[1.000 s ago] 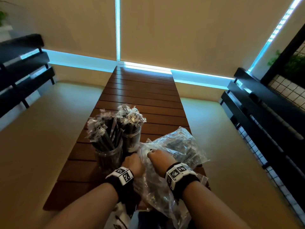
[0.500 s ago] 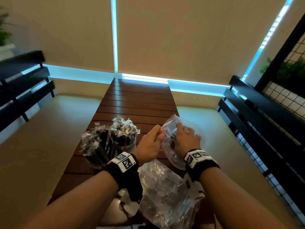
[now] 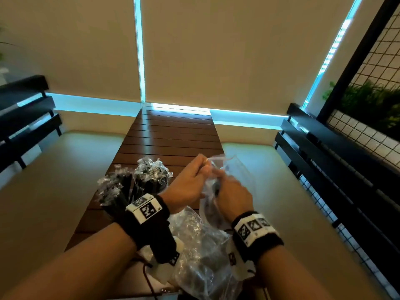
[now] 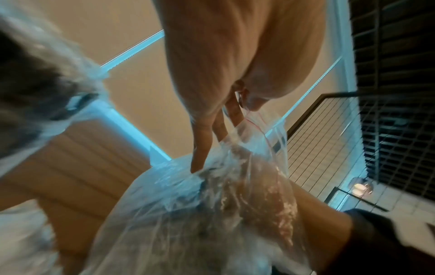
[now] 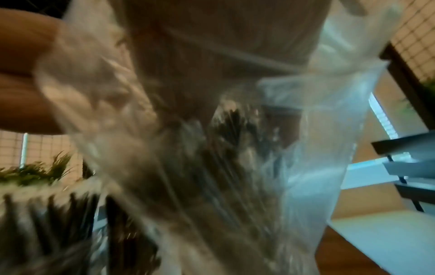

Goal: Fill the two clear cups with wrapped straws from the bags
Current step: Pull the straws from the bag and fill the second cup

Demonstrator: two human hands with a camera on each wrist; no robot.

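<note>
Two clear cups stand at the table's left, the nearer cup (image 3: pixel 112 198) and the farther cup (image 3: pixel 152 176), both packed with wrapped black straws. I hold a clear zip bag (image 3: pixel 232 164) up over the table's right side. My left hand (image 3: pixel 204 164) pinches the bag's mouth by its red zip line (image 4: pixel 255 119). My right hand (image 3: pixel 218 187) reaches down into the bag, where dark wrapped straws (image 5: pixel 230 126) show through the film. Crumpled plastic hides its fingertips. A second crumpled bag (image 3: pixel 194 245) lies at the table's near edge.
The slatted wooden table (image 3: pixel 173 135) runs away from me to a window sill. Cream bench seats (image 3: pixel 54 180) flank it, with black slatted backrests (image 3: pixel 337 161) at both sides. A wire grid with plants (image 3: pixel 372 100) stands at the right.
Both hands have lifted the bag off the table and further up. The right hand has slipped from the bag's top edge down into its mouth. The view has tilted up.
</note>
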